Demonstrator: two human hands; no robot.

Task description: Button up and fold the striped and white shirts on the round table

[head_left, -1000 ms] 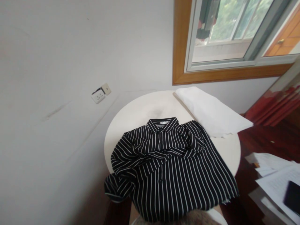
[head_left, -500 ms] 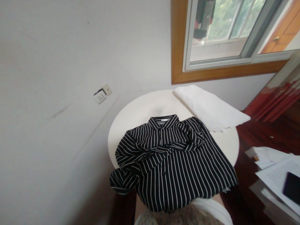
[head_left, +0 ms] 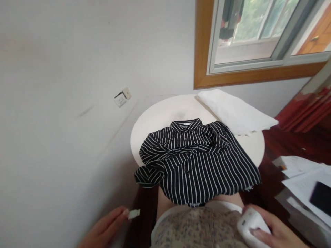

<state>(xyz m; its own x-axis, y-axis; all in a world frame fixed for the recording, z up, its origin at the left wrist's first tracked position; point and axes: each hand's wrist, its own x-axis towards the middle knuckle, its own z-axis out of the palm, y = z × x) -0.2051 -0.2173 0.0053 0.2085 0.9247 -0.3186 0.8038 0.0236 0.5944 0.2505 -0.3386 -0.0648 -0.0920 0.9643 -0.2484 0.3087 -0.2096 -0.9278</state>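
My left hand (head_left: pixel 107 227), at the lower left, pinches a small flat pale piece (head_left: pixel 133 214); its kind is too blurred to make out. At the lower right, my right hand (head_left: pixel 274 225) is wrapped around a white rounded device (head_left: pixel 251 225) with a small dark slot on its end. Between and beyond the hands, a black shirt with white stripes (head_left: pixel 204 172) lies front up, collar at the far side. Its sleeves are folded across the front, and the hem hangs over the near edge of the round white table (head_left: pixel 155 113). Neither hand touches the shirt.
A folded white cloth (head_left: pixel 238 112) lies on the table's back right. Papers (head_left: pixel 302 179) and a dark flat object (head_left: pixel 322 198) are at the right. A wall socket (head_left: pixel 120 100) is left of the table; a wood-framed window (head_left: pixel 203 81) and red curtain (head_left: pixel 297 113) stand behind.
Both hands have come into view at the bottom, the left with the small pale piece, the right with the white device. The view has shifted slightly; the shirt lies as before.
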